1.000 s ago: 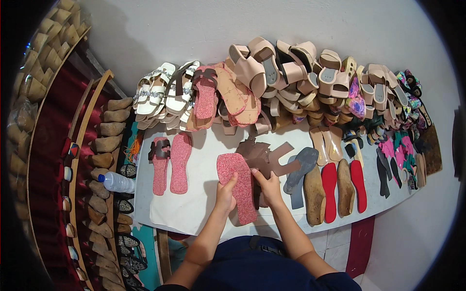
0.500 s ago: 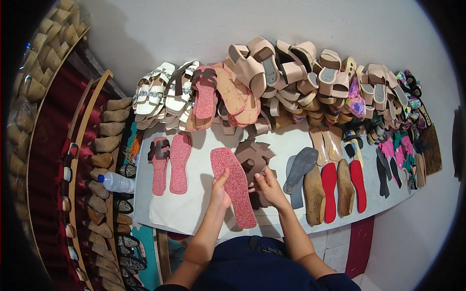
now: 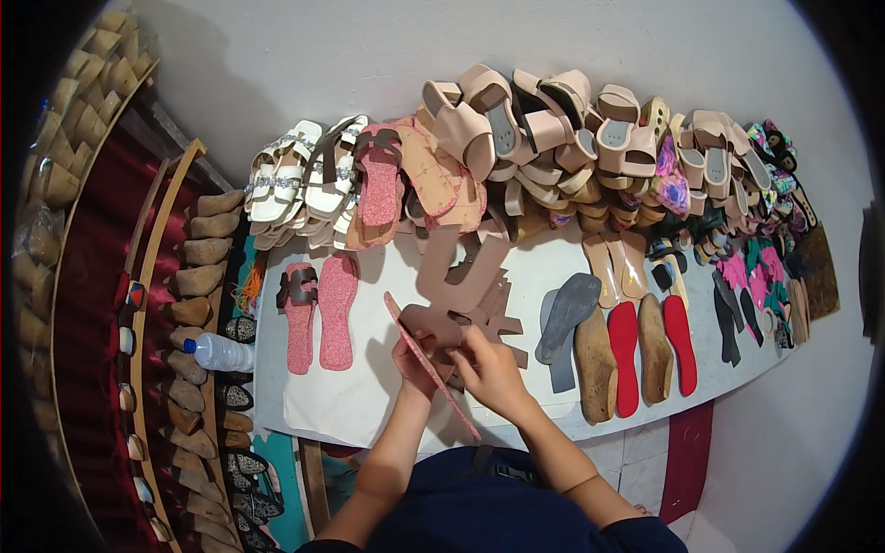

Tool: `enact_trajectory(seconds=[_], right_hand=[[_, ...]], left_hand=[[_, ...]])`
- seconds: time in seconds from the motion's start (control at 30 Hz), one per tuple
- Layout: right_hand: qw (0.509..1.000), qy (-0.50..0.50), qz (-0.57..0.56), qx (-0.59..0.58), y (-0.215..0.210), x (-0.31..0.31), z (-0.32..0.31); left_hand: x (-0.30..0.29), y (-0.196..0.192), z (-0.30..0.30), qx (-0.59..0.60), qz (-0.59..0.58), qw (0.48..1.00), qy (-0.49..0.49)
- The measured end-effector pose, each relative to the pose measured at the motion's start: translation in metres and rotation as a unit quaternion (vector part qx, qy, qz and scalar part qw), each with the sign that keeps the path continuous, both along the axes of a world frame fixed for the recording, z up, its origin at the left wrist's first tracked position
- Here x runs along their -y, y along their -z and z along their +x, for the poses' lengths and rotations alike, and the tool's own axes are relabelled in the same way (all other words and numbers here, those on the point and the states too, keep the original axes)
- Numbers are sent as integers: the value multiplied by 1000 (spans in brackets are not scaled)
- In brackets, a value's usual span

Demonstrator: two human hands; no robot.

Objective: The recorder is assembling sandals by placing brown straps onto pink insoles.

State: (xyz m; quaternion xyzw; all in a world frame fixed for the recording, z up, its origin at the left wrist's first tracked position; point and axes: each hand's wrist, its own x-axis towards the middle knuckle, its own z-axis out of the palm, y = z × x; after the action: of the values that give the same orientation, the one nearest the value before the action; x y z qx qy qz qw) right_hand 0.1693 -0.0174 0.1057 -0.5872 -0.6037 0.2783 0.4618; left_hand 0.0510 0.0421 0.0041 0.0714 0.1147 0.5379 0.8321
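Note:
My left hand point(image 3: 411, 370) grips a pink patterned insole point(image 3: 450, 398), tilted nearly edge-on. My right hand point(image 3: 493, 373) pinches a brown H-shaped sandal upper point(image 3: 464, 281) and holds it up against the insole's far side, where part of the contact is hidden. Below and behind it on the white sheet lies a pile of similar brown cut uppers point(image 3: 502, 327). To the left rest another pink insole point(image 3: 338, 313) and a pink sandal piece with a dark brown strap point(image 3: 300, 318).
Finished sandals point(image 3: 479, 129) are heaped along the wall. At right lie grey soles point(image 3: 567, 318), wooden lasts point(image 3: 595, 369) and red insoles point(image 3: 624, 359). A water bottle point(image 3: 219, 353) lies by the table's left edge, beside racks of wooden lasts point(image 3: 205, 252).
The insole has turned from face-up to edge-on in my left hand. My right hand has lifted one brown upper off the pile and brought it to the insole.

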Motion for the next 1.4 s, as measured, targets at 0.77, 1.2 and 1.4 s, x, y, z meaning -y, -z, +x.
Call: enact_trajectory(seconds=[0.77, 1.2, 1.4], right_hand=[[995, 78, 46, -32, 12, -10, -26], [964, 52, -40, -259, 15, -14, -25], [963, 51, -69, -256, 22, -14, -26]], left_hand=[[-14, -44, 31, 207, 44, 969, 131], [-19, -7, 21, 314, -142, 915, 210], [-33, 46, 8, 192, -167, 947, 196]])
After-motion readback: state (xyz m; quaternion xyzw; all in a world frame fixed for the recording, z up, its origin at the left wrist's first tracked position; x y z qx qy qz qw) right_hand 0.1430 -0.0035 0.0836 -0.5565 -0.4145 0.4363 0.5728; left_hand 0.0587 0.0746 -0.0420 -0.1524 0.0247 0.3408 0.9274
